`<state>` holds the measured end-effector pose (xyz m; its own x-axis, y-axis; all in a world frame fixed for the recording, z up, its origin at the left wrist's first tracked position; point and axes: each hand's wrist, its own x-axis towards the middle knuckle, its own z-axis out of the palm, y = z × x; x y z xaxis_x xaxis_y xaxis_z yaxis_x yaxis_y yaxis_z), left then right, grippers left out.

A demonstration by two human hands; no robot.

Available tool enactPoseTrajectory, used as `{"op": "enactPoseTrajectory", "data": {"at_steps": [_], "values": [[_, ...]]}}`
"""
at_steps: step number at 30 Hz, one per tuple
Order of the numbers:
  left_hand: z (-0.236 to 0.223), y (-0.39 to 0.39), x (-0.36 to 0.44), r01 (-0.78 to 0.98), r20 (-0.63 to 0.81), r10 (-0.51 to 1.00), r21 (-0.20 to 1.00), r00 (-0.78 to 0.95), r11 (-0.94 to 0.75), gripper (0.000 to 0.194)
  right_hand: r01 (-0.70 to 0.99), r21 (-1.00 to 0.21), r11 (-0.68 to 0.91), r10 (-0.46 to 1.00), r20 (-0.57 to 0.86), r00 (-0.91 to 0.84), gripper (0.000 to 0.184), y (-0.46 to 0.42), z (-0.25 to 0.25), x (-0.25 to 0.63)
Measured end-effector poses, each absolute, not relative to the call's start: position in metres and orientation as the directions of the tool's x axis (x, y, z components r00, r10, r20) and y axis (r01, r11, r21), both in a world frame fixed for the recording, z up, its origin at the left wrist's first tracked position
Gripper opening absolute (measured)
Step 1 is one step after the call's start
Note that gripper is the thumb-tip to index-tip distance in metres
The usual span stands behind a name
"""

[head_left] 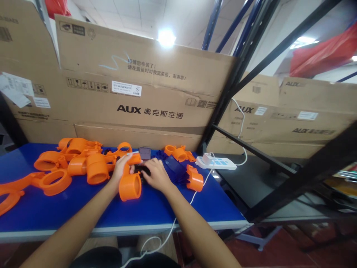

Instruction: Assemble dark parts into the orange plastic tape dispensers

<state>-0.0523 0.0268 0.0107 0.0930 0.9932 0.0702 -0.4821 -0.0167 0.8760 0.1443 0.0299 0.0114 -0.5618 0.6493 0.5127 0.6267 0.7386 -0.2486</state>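
Note:
An orange plastic part with round rings (130, 187) is gripped by my left hand (119, 167), whose fingers wrap its upper side. Close against it on the right, my right hand (157, 174) is closed around a small black object (142, 169), too hidden to name. The black object lies at the orange part's side; whether they touch, I cannot tell. Left of my hands is a pile of similar orange ring parts (96, 169). Dark blue plastic pieces (174, 167) lie just beyond my right hand, with another orange part (195, 179) beside them.
A white power strip (216, 162) sits at the blue table's (156, 212) right edge, its white cable (205, 182) running across the tabletop and down the front. Cardboard boxes (156, 96) stand behind. A black metal rack post (223, 93) rises at right.

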Motion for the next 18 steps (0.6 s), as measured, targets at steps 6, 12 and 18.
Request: {"op": "enactPoseTrajectory", "data": {"at_steps": [6,12,18], "values": [[0.008,0.022,-0.042,-0.371,0.154,0.988,0.918,0.007,-0.140,0.040,0.541,-0.481,0.690,0.690,0.663,-0.290,0.023,0.030,0.020,0.150],[0.003,0.020,-0.035,-0.230,0.230,0.960,0.954,0.161,-0.190,0.042,0.367,-0.616,0.697,0.712,0.655,-0.254,0.021,0.029,0.022,0.146],[-0.006,0.027,-0.035,-0.175,0.197,0.973,0.969,0.122,-0.174,0.048,0.300,-0.669,0.680,0.732,0.636,-0.244,0.017,0.036,0.022,0.147]]}}
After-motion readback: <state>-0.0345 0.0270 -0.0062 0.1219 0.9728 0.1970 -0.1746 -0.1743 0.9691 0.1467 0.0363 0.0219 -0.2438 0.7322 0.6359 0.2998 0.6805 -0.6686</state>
